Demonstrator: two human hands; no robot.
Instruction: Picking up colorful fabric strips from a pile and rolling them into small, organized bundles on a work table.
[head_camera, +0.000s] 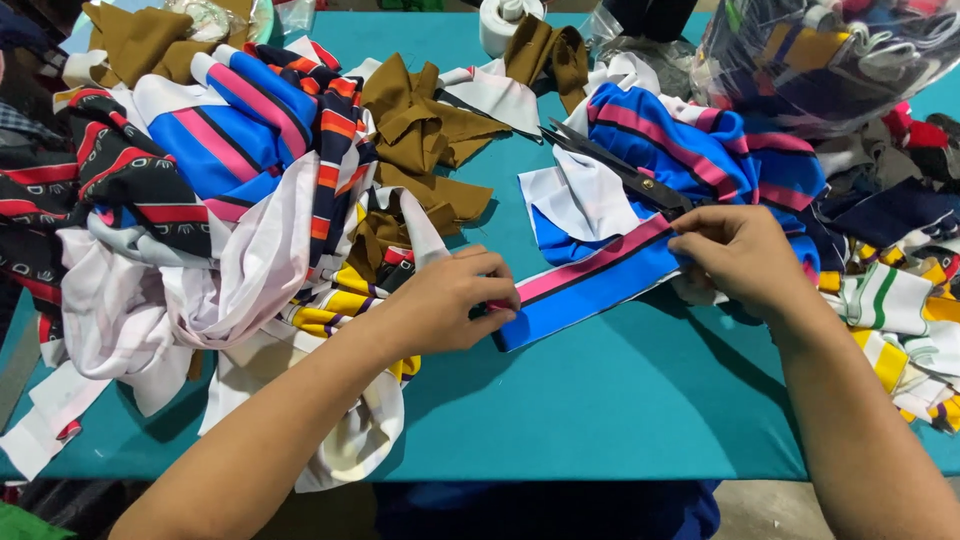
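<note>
We hold a long blue fabric strip with a pink band and a thin black line (592, 284) stretched between our two hands over the teal table top (620, 400). Our left hand (445, 300) pinches the near end of the strip, fingers curled tight and thumb pressed on the cloth, so that end sits right under our fingertips. Our right hand (740, 255) grips the far end, fingers bent down onto the pink band, closed on the fabric. The strip runs slanting up from the left hand to the right hand and lies flat on the table between them.

Just beyond the right hand's fingers lies a pair of black-handled metal scissors (620, 170), blades pointing away to the left, resting on a blue, pink and white striped cloth bundle (700, 150). To the outside of the right hand spreads a heap of mixed scraps in white, green, yellow and navy (900, 300). Further off beyond that hand stands a clear plastic bag stuffed with coloured fabric (830, 50).

Beside the left hand, touching the wrist, is a large pile of white, striped and black patterned cloth (200, 220). Beyond the left hand lie crumpled olive-brown fabric pieces (420, 130). Well beyond both hands stands a white roll (505, 22) at the table's far edge.
</note>
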